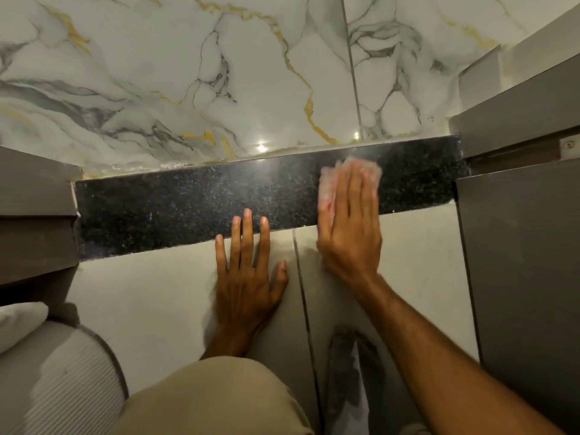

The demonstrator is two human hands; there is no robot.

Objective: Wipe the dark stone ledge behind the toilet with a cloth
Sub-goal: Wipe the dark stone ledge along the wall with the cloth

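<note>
The dark speckled stone ledge runs across the middle of the view, under a white marble wall with grey and gold veins. My right hand lies flat on a pale pink-white cloth, pressing it onto the right part of the ledge; the cloth is blurred and shows beyond my fingertips and along the left side of the hand. My left hand rests flat with fingers spread on the light tile in front of the ledge, fingertips touching the ledge's front edge.
Grey panels flank the ledge on the left and a grey cabinet side stands on the right. A ribbed grey round object sits at the lower left. My knee in beige trousers is at the bottom.
</note>
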